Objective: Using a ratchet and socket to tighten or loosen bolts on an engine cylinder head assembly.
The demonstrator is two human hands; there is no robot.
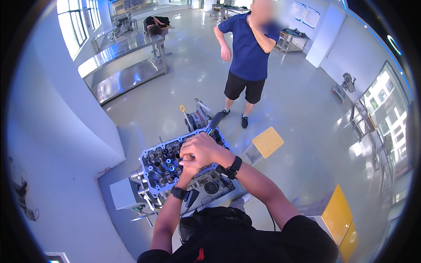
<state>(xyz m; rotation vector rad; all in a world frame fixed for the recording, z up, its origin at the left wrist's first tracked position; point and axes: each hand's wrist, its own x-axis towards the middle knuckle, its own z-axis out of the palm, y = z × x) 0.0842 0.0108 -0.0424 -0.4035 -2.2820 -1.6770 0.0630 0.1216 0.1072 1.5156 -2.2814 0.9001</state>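
Note:
In front of me is an engine's cylinder head point(153, 187), its top uncovered and its valve parts exposed. Both of my hands meet over its middle. My right hand point(202, 148) is closed, with the fingers curled down over the left one. Partly covered beneath it, my left hand point(190, 165) is also closed, thumb against the right hand. Whatever they grip is hidden by the fingers. A dark tool handle point(215, 120) sticks out past the far side of my right hand; I cannot tell whether either hand holds it.
An alternator point(197, 119) and a yellow-ringed dipstick point(182, 108) are at the engine's far end. A yellow-topped stool point(268, 142) stands to the right. Beyond the engine stands a person point(250, 48). A metal workbench point(125, 59) is at far left, a yellow cabinet point(338, 215) at near right.

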